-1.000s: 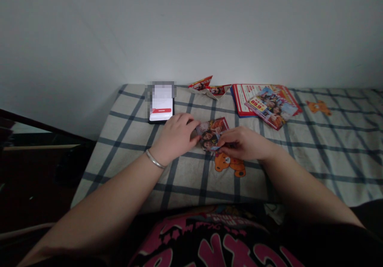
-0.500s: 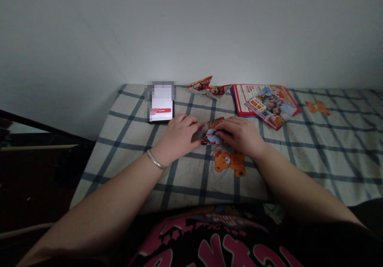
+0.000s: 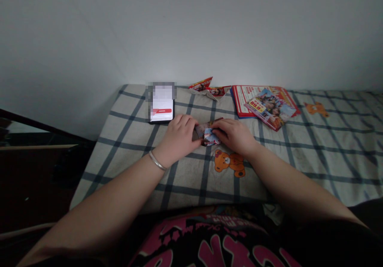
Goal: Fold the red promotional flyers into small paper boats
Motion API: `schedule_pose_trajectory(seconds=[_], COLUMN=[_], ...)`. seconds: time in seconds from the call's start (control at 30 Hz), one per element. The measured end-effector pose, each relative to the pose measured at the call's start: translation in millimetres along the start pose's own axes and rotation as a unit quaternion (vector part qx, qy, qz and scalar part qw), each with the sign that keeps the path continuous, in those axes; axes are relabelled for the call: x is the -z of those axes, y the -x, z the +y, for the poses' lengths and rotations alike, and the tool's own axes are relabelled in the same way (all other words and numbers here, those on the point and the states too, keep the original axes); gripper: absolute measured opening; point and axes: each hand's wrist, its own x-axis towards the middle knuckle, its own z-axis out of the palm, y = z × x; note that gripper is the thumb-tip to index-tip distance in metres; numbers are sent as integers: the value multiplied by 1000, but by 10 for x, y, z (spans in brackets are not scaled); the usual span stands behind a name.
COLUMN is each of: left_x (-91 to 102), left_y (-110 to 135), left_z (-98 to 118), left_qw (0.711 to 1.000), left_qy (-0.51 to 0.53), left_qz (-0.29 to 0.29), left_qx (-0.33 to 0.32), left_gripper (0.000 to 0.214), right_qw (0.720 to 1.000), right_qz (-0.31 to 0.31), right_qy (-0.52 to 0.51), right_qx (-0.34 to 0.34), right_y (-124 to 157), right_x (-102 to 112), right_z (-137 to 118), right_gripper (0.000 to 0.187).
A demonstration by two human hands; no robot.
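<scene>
A small folded printed flyer (image 3: pixel 211 136) lies on the checked cloth between my hands, its picture side partly showing. My left hand (image 3: pixel 181 134) grips its left edge, thumb at the near corner and fingers at the far side. On the right part, my right hand (image 3: pixel 236 135) presses with its fingers and thumb drawn together, covering that edge. Just nearer to me, a teddy bear print (image 3: pixel 229 162) shows on the cloth.
Beyond my left hand lies a phone (image 3: pixel 162 105) with a lit screen. A folded paper piece (image 3: pixel 216 91) stands by the wall (image 3: pixel 191 28). To the right is a stack of red-edged flyers (image 3: pixel 243 95) with a picture flyer (image 3: pixel 271 109) on top. The checked cloth (image 3: pixel 125 155) covers the table.
My right hand has slid a little to the left along the folded flyer, toward my left hand. The left hand stays nearly in place; the phone and stack have not moved.
</scene>
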Motion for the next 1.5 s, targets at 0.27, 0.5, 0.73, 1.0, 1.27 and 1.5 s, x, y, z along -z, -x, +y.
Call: schedule_pose_trajectory(seconds=[0.27, 0.5, 0.73, 1.0, 1.27, 1.5], left_x=[-41, -57, -37, -3, -68, -92], left_y=[-58, -62, -51, -38, -23, -52], left_z=[6, 28, 172, 189, 188, 111], left_qw=[988, 934, 890, 886, 893, 862], left_qy=[143, 344, 440, 454, 427, 459], left_qz=[-3, 24, 61, 62, 83, 137], left_qx=[50, 93, 105, 76, 119, 165], left_gripper=[18, 17, 14, 8, 4, 9], right_qw=[999, 991, 988, 989, 986, 977], right_qz=[29, 110, 142, 140, 153, 143], right_qy=[11, 28, -12, -41, -63, -140], right_qx=[21, 64, 61, 28, 16, -78], right_y=[28, 20, 6, 8, 25, 44], right_x=[36, 75, 76, 45, 7, 50], right_z=[-1, -55, -57, -90, -92, -92], right_gripper=[18, 13, 5, 6, 6, 17])
